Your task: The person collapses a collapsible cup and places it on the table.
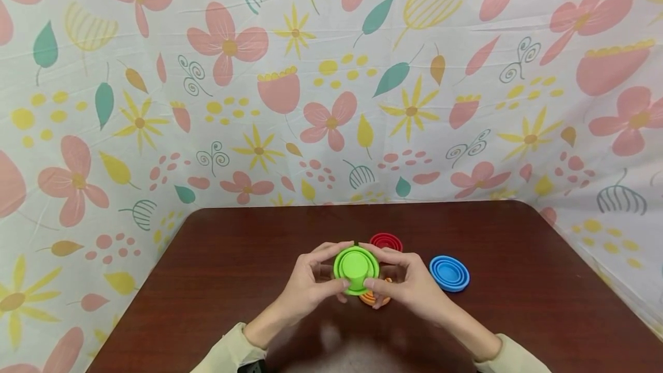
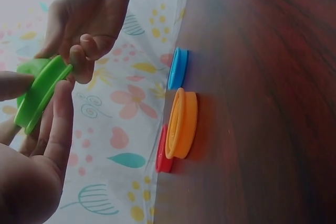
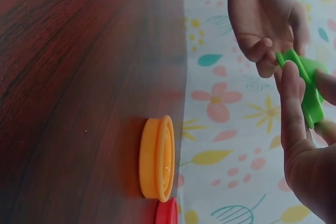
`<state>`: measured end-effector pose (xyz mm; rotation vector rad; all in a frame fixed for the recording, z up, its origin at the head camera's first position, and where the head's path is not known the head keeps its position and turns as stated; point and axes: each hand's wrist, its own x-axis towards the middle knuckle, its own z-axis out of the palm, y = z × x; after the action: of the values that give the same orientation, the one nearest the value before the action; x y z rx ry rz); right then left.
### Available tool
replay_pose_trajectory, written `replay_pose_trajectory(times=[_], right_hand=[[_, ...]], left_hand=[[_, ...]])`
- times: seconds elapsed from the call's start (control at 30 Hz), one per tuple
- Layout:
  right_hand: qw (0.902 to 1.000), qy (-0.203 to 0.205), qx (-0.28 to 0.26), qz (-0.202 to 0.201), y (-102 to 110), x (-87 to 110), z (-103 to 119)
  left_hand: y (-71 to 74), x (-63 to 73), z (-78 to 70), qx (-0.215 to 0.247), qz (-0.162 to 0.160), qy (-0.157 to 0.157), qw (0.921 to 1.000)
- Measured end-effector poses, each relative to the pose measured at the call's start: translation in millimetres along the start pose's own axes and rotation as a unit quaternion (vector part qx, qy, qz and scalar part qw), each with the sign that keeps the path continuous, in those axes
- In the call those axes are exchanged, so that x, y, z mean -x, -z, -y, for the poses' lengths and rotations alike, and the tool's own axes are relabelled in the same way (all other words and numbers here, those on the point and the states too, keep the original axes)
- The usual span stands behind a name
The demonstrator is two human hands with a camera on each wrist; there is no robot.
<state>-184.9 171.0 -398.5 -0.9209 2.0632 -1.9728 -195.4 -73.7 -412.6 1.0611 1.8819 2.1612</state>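
A green collapsible cup (image 1: 355, 261) with concentric rings is held up above the table, and part of its centre bulges out toward the head camera. My left hand (image 1: 307, 284) pinches its left side, fingers at the upper rim and thumb low on the face. On the opposite side my right hand (image 1: 416, 286) grips it the same way. Behind and below the hands lies an orange collapsible cup (image 1: 369, 298), partly hidden in the head view but plain in the right wrist view. A folded red cup (image 1: 385, 241) sits farther back, partly covered by my right hand.
A folded blue cup (image 1: 449, 273) lies on the dark wooden table (image 1: 248, 246), to the right of my right hand. Flower-patterned cloth (image 1: 331, 73) hangs behind the table and along its sides.
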Motion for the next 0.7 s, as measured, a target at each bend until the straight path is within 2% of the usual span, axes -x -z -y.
replay_pose_trajectory(times=[0.23,0.57,0.7], right_hand=[[0.9997,0.009,0.015,-0.014,-2.3,-1.5,-2.8],[0.9997,0.009,0.015,-0.015,-2.2,-1.3,-0.9],[0.9996,0.004,0.017,-0.02,-2.8,-0.9,-0.1]], left_hand=[[-3.5,0.1,0.9,-0.027,-0.024,0.002,0.9993],[-0.7,-1.8,-0.3,-0.013,0.005,0.011,0.9998],[-2.2,-1.1,-0.3,-0.012,0.002,0.014,0.9998]])
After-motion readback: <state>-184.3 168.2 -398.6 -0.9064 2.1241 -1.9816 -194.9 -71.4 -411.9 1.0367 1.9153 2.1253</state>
